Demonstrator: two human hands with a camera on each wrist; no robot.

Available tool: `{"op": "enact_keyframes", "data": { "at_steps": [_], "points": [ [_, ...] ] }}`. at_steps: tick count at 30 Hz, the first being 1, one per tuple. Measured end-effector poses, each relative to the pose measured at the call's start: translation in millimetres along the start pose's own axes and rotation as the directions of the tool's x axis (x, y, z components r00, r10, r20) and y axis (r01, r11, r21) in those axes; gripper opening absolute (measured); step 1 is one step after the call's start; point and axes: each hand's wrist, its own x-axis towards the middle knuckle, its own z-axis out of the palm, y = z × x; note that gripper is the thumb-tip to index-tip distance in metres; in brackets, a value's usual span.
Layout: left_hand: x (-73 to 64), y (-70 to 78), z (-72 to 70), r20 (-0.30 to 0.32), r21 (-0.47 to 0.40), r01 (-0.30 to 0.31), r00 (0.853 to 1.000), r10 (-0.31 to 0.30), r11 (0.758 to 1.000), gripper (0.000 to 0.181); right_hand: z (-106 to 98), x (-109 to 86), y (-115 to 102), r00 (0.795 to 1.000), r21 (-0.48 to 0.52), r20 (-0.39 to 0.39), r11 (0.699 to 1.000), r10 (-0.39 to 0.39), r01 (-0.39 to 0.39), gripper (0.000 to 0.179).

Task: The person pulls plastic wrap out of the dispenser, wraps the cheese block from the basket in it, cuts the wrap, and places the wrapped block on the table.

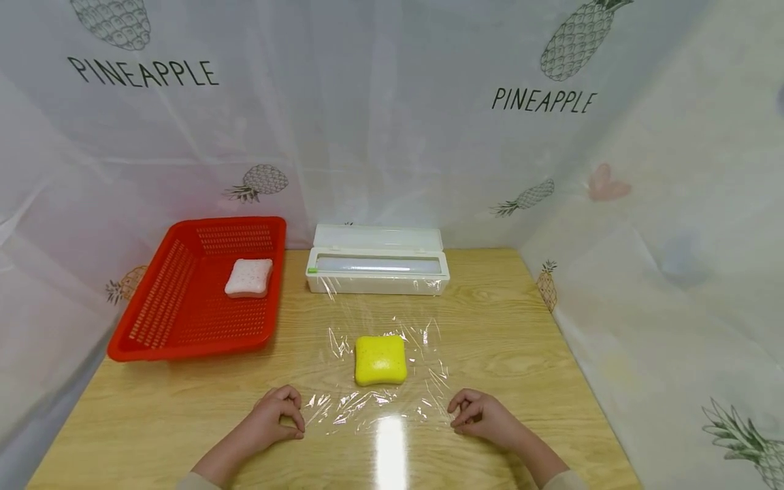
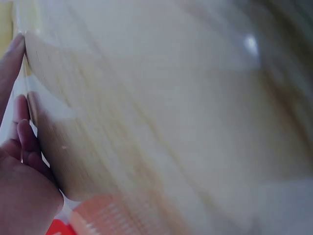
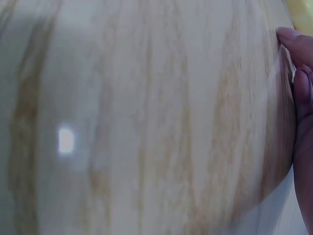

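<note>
In the head view a clear sheet of plastic wrap [image 1: 343, 403] stretches from a white wrap dispenser [image 1: 380, 284] towards me. My left hand [image 1: 275, 416] pinches its near left corner between thumb and fingers. At the near right corner my right hand [image 1: 484, 416] pinches it likewise. Between the hands and the dispenser a yellow sponge [image 1: 380, 361] lies within the wrap's outline; whether over or under the film I cannot tell. The dispenser's lid [image 1: 378, 237] is raised, showing the roll [image 1: 380, 265]. Both wrist views catch only fingers at the edge, above the wooden tabletop.
A red plastic basket [image 1: 275, 309] stands at the left of the wooden table [image 1: 490, 320], holding a pale pink sponge [image 1: 249, 278]. Behind and on both sides hangs a pineapple-print curtain [image 1: 380, 136], close behind the dispenser.
</note>
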Motion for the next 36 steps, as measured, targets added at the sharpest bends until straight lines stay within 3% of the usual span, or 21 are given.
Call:
{"op": "enact_keyframes", "data": {
  "at_steps": [6, 9, 14, 21, 23, 25, 30, 33, 36],
  "points": [
    [0.6, 3.4, -2.5, 0.020, -0.020, 0.012, 1.000, -0.012, 1.000, 0.017, -0.2, -1.1, -3.2, 0.999, -0.009, -0.024, 0.999, 0.049, -0.049, 0.006],
    [1.3, 3.3, -8.4, 0.067, -0.112, 0.044, 0.997, -0.037, 0.993, 0.013, -1.8, 0.7, -4.6, 0.995, 0.032, -0.044, 0.995, 0.091, -0.090, 0.006],
    [2.9, 4.1, -18.2, 0.128, -0.263, 0.122, 0.988, -0.091, 0.957, 0.010, -4.7, 6.0, -9.1, 0.989, 0.150, -0.090, 0.984, 0.115, -0.100, 0.010],
    [7.5, 8.7, -21.7, 0.056, -0.314, 0.122, 0.992, -0.110, 0.942, 0.009, -5.8, 13.0, -19.8, 0.970, 0.273, -0.161, 0.952, 0.184, -0.135, 0.017],
    [9.2, 10.1, -22.5, 0.065, -0.347, 0.146, 0.989, -0.131, 0.926, 0.007, -6.7, 14.4, -22.5, 0.962, 0.303, -0.166, 0.939, 0.217, -0.160, 0.018],
    [11.1, 11.1, -23.2, 0.091, -0.402, 0.185, 0.983, -0.162, 0.897, 0.004, -7.7, 15.9, -24.2, 0.958, 0.330, -0.161, 0.928, 0.238, -0.175, 0.018],
    [14.5, 10.1, -23.8, 0.139, -0.510, 0.231, 0.973, -0.186, 0.828, 0.004, -11.6, 20.8, -23.5, 0.967, 0.324, -0.128, 0.930, 0.222, -0.171, 0.019],
    [15.6, 9.1, -24.5, 0.126, -0.533, 0.213, 0.977, -0.173, 0.819, 0.004, -14.9, 23.6, -21.6, 0.974, 0.322, -0.120, 0.936, 0.191, -0.143, 0.019],
    [17.9, 8.7, -26.6, 0.110, -0.532, 0.195, 0.981, -0.161, 0.824, 0.006, -18.9, 25.5, -20.7, 0.982, 0.325, -0.121, 0.941, 0.143, -0.097, 0.016]
  ]
}}
